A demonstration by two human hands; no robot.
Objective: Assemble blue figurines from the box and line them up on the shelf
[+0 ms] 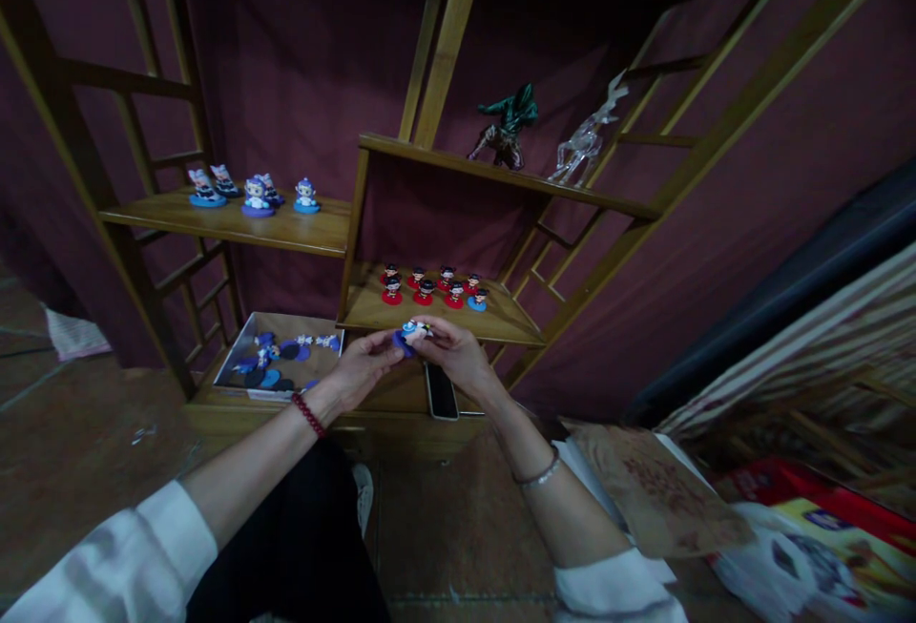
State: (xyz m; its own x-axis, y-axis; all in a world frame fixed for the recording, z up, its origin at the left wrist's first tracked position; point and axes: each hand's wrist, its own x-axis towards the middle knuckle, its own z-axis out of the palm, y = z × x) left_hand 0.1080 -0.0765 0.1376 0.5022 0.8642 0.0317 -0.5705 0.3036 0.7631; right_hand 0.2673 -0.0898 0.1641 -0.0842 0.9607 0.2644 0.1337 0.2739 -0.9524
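Between my two hands is a small figurine [415,328] in blue and white on a round purple base [402,343]. My left hand [366,367] pinches the base side, and my right hand [452,352] grips the figure with thumb and fingers. Just behind them, several small figurines [424,292] on mostly red bases stand in rows on the lower middle shelf. To the left of my left hand sits an open white box [223,371] holding several blue and white figurines and loose round discs in blue, purple and black.
On the left shelf [301,231] stand several figurines [258,196]. A dark green figure [510,122] and a clear figure [587,141] occupy the upper right shelf. A phone [442,394] lies below my hands. Cardboard [651,489] and plastic bags [780,556] rest at the right.
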